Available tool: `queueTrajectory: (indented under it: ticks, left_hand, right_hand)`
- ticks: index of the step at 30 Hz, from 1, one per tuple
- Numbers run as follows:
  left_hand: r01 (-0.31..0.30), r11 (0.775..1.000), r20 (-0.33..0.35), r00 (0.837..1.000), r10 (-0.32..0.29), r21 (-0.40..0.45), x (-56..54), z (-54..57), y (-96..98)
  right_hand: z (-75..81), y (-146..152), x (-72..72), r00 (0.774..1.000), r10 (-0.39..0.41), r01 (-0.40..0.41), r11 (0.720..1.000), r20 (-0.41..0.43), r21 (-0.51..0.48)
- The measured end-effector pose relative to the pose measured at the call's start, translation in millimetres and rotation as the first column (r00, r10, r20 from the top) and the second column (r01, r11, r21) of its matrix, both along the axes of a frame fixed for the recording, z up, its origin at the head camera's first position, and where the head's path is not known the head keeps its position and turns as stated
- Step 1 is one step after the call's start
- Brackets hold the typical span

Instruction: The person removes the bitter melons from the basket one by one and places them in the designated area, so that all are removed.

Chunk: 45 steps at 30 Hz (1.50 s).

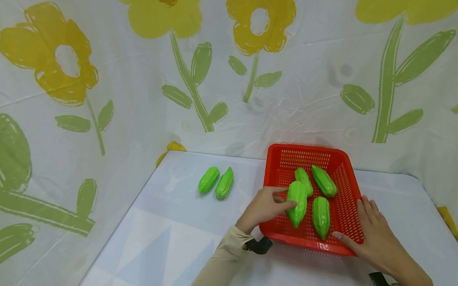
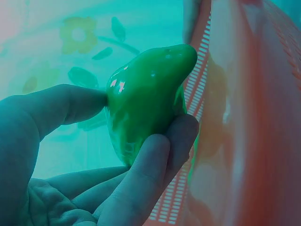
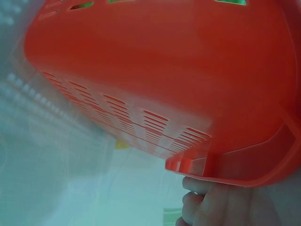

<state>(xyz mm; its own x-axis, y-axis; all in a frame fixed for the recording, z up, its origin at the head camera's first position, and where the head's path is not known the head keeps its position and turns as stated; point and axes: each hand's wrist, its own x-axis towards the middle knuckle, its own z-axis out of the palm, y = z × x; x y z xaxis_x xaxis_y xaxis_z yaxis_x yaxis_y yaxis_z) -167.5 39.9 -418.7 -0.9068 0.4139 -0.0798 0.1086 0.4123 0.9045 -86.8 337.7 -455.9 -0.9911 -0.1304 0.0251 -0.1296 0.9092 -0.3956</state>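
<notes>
My left hand pinches a glossy green ridged toy vegetable between thumb and fingers, over the left part of a red basket. In the left wrist view the held toy vegetable shows its tapered end, with the basket wall beside it. Three more green toy vegetables lie in the basket, one partly hidden behind the held one. My right hand holds the basket's near right corner, its thumb over the rim and its fingers along the right side. Its fingers show against the rim in the right wrist view.
Two green toy vegetables lie side by side on the pale patterned tabletop, left of the basket. A flower-print curtain hangs behind the table and along its left side.
</notes>
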Motion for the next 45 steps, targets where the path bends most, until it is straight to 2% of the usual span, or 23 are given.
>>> queueTrajectory:
  ticks: [11, 18, 29, 45]
  left_hand:
    - [0.010, 0.998, -0.001, 1.000, -0.010, 0.056, -4.7, 2.1, -14.4]
    - [-0.016, 0.997, 0.013, 1.000, 0.015, 0.081, -7.3, 1.0, -23.0]
    - [-0.076, 0.981, 0.060, 0.996, 0.066, 0.180, -11.5, -1.4, -41.0]
    - [-0.126, 0.963, 0.065, 0.991, 0.114, 0.239, -18.8, 5.6, -64.2]
  right_hand:
    - [-2.8, 1.1, 1.0, 1.000, 0.011, -0.011, 1.000, -0.029, -0.012]
    - [-1.1, 1.3, 0.3, 1.000, 0.009, -0.009, 1.000, -0.005, -0.013]
    - [-2.8, 0.7, 0.8, 1.000, 0.015, -0.015, 1.000, -0.011, -0.023]
    - [-4.1, 1.2, 0.1, 1.000, 0.016, -0.016, 1.000, -0.016, -0.023]
